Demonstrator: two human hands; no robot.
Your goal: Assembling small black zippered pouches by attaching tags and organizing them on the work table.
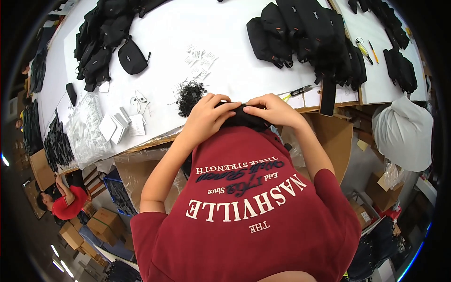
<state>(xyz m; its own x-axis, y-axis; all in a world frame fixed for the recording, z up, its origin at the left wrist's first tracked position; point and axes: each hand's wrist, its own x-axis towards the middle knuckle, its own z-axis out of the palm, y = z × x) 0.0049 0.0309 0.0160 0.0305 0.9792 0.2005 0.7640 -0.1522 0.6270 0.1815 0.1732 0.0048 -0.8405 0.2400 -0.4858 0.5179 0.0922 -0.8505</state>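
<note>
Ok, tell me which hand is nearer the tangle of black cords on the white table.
Left. The left hand sits just right of the tangle of black cords, almost touching it. The right hand is farther right, beyond it; both hold a black pouch.

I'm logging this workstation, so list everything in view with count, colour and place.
black pouch: one, black, held at table edge
pouch piles: several, black, far left and far right of table
cord tangle: one, black, by left hand
paper tags: many, white, table centre
plastic packets: a heap, clear, table's left edge
white sack: one, right of table
cardboard boxes: several, brown, floor
left hand: on pouch
right hand: on pouch
</note>
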